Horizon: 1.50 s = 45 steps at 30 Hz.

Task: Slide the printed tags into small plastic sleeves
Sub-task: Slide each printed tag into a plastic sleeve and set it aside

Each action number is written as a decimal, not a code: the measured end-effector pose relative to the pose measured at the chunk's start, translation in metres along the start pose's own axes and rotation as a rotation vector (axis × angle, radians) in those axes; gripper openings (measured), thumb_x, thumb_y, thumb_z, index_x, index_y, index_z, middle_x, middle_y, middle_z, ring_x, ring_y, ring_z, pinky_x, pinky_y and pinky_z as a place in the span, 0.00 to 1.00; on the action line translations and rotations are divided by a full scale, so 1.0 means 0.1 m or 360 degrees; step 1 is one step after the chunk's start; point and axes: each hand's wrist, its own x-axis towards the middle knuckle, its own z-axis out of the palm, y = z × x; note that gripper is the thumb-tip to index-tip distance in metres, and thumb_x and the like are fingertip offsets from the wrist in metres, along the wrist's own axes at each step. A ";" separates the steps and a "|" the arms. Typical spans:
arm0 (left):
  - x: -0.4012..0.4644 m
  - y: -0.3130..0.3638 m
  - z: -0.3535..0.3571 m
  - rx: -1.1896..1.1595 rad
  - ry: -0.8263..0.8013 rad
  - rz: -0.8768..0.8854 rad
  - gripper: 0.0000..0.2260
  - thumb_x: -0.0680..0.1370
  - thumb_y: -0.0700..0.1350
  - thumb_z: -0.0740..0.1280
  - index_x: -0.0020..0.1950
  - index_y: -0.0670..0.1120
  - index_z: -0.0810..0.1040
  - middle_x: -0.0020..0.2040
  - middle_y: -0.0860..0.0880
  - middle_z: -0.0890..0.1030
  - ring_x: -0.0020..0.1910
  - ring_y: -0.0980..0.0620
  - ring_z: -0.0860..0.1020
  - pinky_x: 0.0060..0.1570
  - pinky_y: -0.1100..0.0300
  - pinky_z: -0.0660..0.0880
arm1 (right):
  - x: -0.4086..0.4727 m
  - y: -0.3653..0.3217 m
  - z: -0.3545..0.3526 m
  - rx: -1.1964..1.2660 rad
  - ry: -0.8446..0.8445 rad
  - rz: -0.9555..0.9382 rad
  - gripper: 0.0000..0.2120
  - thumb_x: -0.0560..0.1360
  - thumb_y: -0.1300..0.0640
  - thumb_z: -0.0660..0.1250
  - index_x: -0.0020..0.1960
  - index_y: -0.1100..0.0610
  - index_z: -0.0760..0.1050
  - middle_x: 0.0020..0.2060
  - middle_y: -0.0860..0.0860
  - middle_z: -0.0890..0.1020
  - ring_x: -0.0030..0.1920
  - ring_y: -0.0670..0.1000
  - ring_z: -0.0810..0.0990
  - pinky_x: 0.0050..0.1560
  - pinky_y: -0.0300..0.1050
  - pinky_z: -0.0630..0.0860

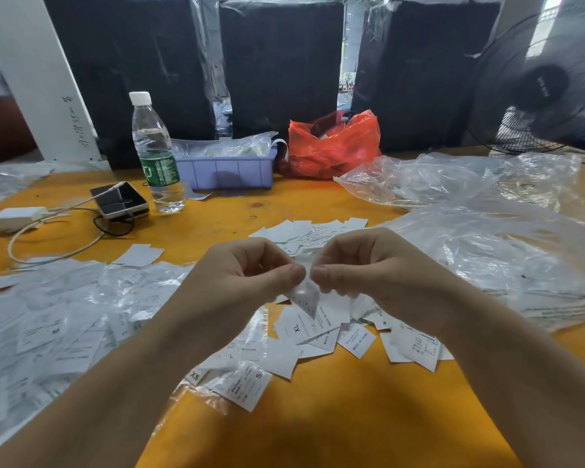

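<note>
My left hand (247, 275) and my right hand (365, 265) meet over the middle of the orange table (318, 417). Together they pinch a small clear plastic sleeve (306, 297) with a white printed tag in it, its corner hanging down below my thumbs. How far the tag sits inside I cannot tell. Loose printed tags (321, 327) lie scattered under my hands, marked XL, S, XS and MADE IN CHINA. A heap of sleeved tags (54, 315) covers the table to the left.
Crumpled clear plastic bags (487, 238) fill the right side. At the back stand a water bottle (156, 153), a blue tray (227, 168), a red bag (331, 146), a phone (120, 199) with white cable, and a fan (547, 86).
</note>
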 end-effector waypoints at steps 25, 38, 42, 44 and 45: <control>0.02 0.05 0.01 -0.0538 0.0300 -0.0214 0.09 0.77 0.30 0.60 0.45 0.40 0.77 0.33 0.44 0.81 0.28 0.48 0.79 0.25 0.60 0.76 | 0.01 0.01 0.03 0.0407 0.0092 0.0083 0.03 0.66 0.55 0.74 0.36 0.55 0.82 0.31 0.53 0.79 0.31 0.48 0.75 0.32 0.39 0.71; -0.01 0.11 -0.10 -0.0005 0.0523 0.0119 0.06 0.69 0.38 0.62 0.38 0.47 0.78 0.27 0.51 0.79 0.23 0.57 0.71 0.23 0.67 0.69 | 0.01 0.00 0.01 0.0435 0.0056 0.0121 0.04 0.67 0.57 0.72 0.36 0.58 0.80 0.29 0.53 0.77 0.31 0.51 0.68 0.31 0.41 0.65; -0.02 0.12 -0.06 0.0099 0.0459 0.0172 0.06 0.67 0.40 0.62 0.37 0.48 0.78 0.27 0.52 0.79 0.23 0.58 0.71 0.23 0.67 0.69 | 0.01 0.00 0.02 0.0420 0.0057 0.0141 0.04 0.68 0.58 0.72 0.35 0.57 0.81 0.29 0.53 0.77 0.32 0.52 0.66 0.31 0.42 0.64; -0.02 0.12 -0.05 0.0117 0.0435 0.0189 0.07 0.67 0.40 0.62 0.37 0.49 0.78 0.27 0.53 0.79 0.23 0.58 0.71 0.23 0.67 0.68 | 0.02 0.00 0.02 0.0415 0.0057 0.0148 0.04 0.68 0.58 0.72 0.35 0.57 0.81 0.29 0.53 0.77 0.32 0.52 0.66 0.32 0.42 0.63; -0.03 0.12 -0.05 0.0129 0.0425 0.0196 0.07 0.67 0.40 0.62 0.37 0.49 0.78 0.28 0.52 0.79 0.24 0.59 0.71 0.24 0.67 0.68 | 0.01 0.00 0.03 0.0411 0.0055 0.0152 0.04 0.68 0.58 0.73 0.35 0.57 0.81 0.29 0.53 0.77 0.32 0.52 0.66 0.32 0.42 0.63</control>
